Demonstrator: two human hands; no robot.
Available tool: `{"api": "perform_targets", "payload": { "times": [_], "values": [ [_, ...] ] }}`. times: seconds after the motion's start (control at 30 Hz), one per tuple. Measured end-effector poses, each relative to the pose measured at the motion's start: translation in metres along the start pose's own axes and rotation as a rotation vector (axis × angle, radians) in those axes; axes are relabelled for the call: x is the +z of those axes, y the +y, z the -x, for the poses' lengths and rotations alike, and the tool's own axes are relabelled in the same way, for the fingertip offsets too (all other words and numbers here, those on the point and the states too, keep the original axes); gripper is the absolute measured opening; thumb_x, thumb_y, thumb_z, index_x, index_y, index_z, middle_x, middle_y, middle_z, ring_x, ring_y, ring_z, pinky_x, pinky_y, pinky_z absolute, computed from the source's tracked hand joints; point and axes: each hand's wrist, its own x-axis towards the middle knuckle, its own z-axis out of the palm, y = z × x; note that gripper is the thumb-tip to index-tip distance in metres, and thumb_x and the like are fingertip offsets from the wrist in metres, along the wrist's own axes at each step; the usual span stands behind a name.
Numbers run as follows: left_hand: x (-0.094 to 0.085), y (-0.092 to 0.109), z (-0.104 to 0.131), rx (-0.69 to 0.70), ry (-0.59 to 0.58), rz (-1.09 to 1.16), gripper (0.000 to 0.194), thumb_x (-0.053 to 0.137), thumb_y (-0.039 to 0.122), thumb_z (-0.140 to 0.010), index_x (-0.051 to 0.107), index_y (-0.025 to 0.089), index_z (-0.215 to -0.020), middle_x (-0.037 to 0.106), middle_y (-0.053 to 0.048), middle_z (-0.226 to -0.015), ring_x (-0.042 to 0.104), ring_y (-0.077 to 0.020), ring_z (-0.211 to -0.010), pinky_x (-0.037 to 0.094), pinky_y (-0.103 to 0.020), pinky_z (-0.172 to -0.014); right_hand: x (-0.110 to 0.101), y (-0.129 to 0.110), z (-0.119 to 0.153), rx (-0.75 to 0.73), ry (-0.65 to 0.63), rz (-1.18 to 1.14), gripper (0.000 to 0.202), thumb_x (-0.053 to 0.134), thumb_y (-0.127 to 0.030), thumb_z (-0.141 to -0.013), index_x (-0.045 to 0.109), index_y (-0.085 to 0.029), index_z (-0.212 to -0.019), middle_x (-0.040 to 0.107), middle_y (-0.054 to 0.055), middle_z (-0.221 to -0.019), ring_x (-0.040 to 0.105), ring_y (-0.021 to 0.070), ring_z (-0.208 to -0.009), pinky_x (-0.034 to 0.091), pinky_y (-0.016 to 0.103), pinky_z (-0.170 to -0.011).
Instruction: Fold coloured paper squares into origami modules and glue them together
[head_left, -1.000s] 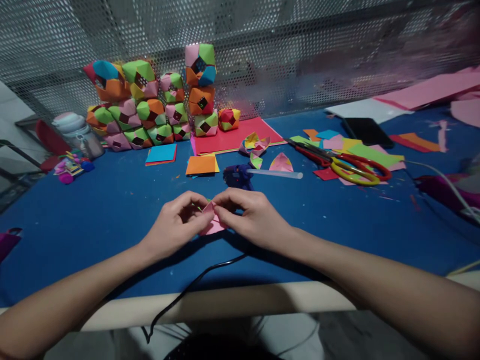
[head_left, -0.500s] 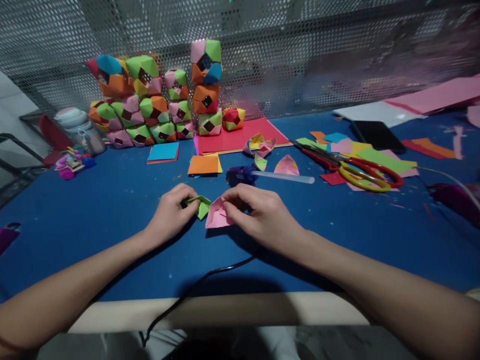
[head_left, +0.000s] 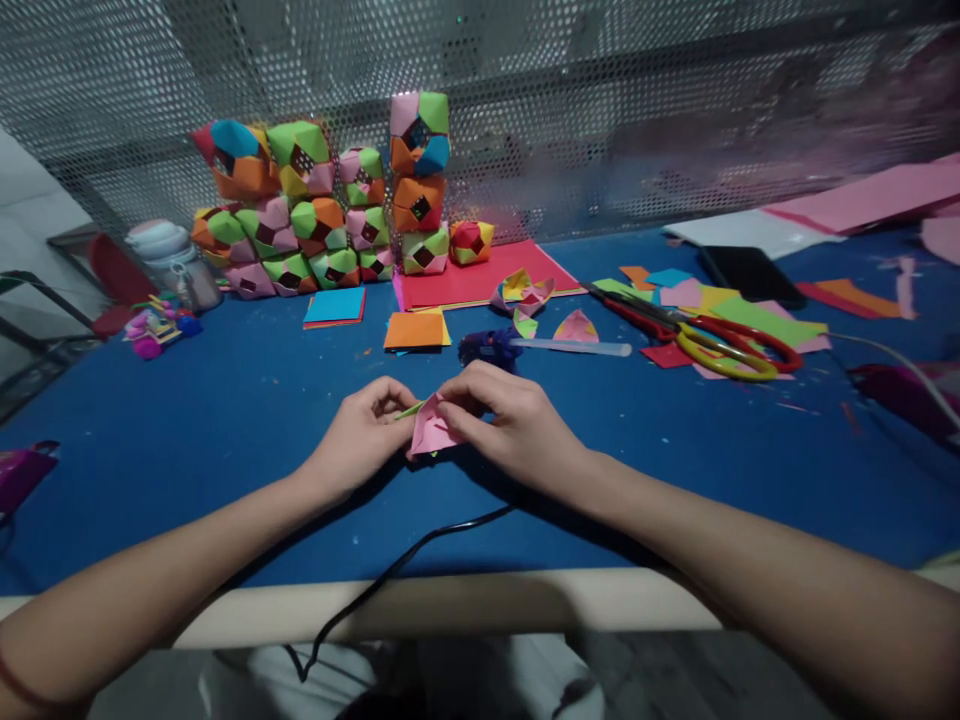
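My left hand (head_left: 373, 428) pinches a folded green paper piece (head_left: 409, 410), which is mostly hidden behind a pink one. The folded pink paper piece (head_left: 433, 428) is held between the thumb and fingers of my right hand (head_left: 501, 412). Both pieces meet and overlap in front of me, just above the blue table. Right behind my hands lies a dark blue glue gun (head_left: 489, 347) with a clear glue stick (head_left: 570, 347) reaching to the right. A partly joined paper ring (head_left: 523, 292) and a pink folded piece (head_left: 577, 328) sit beyond it.
Colourful folded-paper balls (head_left: 319, 222) are stacked at the back left against a perforated metal screen. Scissors (head_left: 712, 340) lie on paper scraps at the right, near a black phone (head_left: 750, 275). A black cable (head_left: 405, 553) crosses the table's front edge. Orange squares (head_left: 414, 331) lie behind my hands.
My left hand has moved right, bringing the green piece from beside the pink piece to behind it. The right hand stays almost in place, still holding the pink piece.
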Motion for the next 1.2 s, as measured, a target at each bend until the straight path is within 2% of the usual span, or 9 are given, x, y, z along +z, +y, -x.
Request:
{"api": "perform_targets", "payload": {
  "times": [0.1, 0.33, 0.6, 0.77, 0.97, 1.03, 1.1, 1.2],
  "values": [
    [0.001, 0.004, 0.002, -0.099, -0.077, 0.169, 0.012, 0.064, 0.024, -0.072, 0.055, 0.016, -0.076, 0.057, 0.003, -0.061, 0.055, -0.0097, -0.052, 0.043, -0.023, -0.054, 0.001, 0.005, -0.001, 0.042, 0.002, 0.017, 0.009, 0.052, -0.011, -0.082, 0.060, -0.015, -0.080, 0.060, 0.004, -0.076, 0.055, 0.0130, -0.071, 0.044, 0.025, -0.064],
    [-0.002, 0.003, 0.003, -0.170, -0.185, 0.411, 0.009, 0.060, 0.015, -0.071, 0.058, 0.017, -0.080, 0.061, 0.001, -0.070, 0.060, -0.0118, -0.059, 0.049, -0.029, -0.065, 0.000, 0.006, -0.001, 0.074, -0.006, -0.007, 0.009, 0.052, -0.011, -0.081, 0.060, -0.015, -0.079, 0.060, 0.003, -0.076, 0.055, 0.0121, -0.070, 0.043, 0.024, -0.063],
    [-0.003, 0.002, -0.001, -0.209, -0.145, 0.498, 0.009, 0.063, 0.018, -0.072, 0.057, 0.014, -0.077, 0.059, -0.001, -0.073, 0.058, -0.0112, -0.061, 0.050, -0.028, -0.064, -0.003, 0.009, -0.003, 0.174, 0.028, -0.071, 0.007, 0.054, -0.015, -0.080, 0.061, -0.016, -0.078, 0.060, 0.002, -0.076, 0.055, 0.0118, -0.068, 0.043, 0.024, -0.060],
    [-0.005, 0.002, -0.004, -0.178, -0.070, 0.493, 0.009, 0.063, 0.017, -0.070, 0.058, 0.014, -0.077, 0.060, -0.001, -0.071, 0.058, -0.0110, -0.062, 0.049, -0.026, -0.061, -0.007, 0.008, -0.004, 0.196, 0.027, -0.106, 0.009, 0.053, -0.018, -0.081, 0.061, -0.016, -0.078, 0.060, 0.002, -0.076, 0.055, 0.0117, -0.068, 0.043, 0.023, -0.059],
    [-0.018, 0.004, -0.012, -0.045, 0.169, 0.446, 0.014, 0.066, 0.016, -0.066, 0.057, 0.015, -0.076, 0.061, 0.001, -0.070, 0.057, -0.0093, -0.059, 0.046, -0.023, -0.059, -0.009, 0.009, -0.003, 0.220, -0.090, -0.038, 0.010, 0.053, -0.015, -0.079, 0.059, -0.016, -0.071, 0.058, 0.000, -0.066, 0.050, 0.0096, -0.057, 0.039, 0.022, -0.052],
    [-0.017, 0.007, -0.009, -0.056, 0.166, 0.426, 0.015, 0.068, 0.018, -0.065, 0.057, 0.016, -0.075, 0.061, 0.001, -0.070, 0.057, -0.0102, -0.059, 0.046, -0.024, -0.058, -0.008, 0.010, -0.004, 0.210, -0.065, 0.016, 0.011, 0.053, -0.014, -0.079, 0.058, -0.016, -0.070, 0.057, 0.000, -0.066, 0.050, 0.0101, -0.058, 0.039, 0.022, -0.052],
    [-0.012, 0.010, -0.002, -0.081, 0.104, 0.371, 0.014, 0.067, 0.022, -0.068, 0.058, 0.016, -0.076, 0.061, 0.000, -0.069, 0.056, -0.0116, -0.058, 0.045, -0.025, -0.057, -0.005, 0.011, -0.004, 0.203, -0.028, 0.037, 0.011, 0.052, -0.014, -0.080, 0.058, -0.016, -0.071, 0.058, 0.001, -0.067, 0.051, 0.0109, -0.059, 0.039, 0.023, -0.054],
    [-0.002, 0.013, 0.010, -0.054, 0.047, 0.180, 0.013, 0.066, 0.028, -0.071, 0.060, 0.016, -0.075, 0.057, 0.001, -0.068, 0.052, -0.0110, -0.059, 0.040, -0.024, -0.056, 0.000, 0.010, -0.005, 0.186, 0.004, 0.024, 0.010, 0.053, -0.012, -0.079, 0.059, -0.015, -0.072, 0.059, 0.002, -0.069, 0.053, 0.0116, -0.062, 0.040, 0.023, -0.056]
  ]
}}
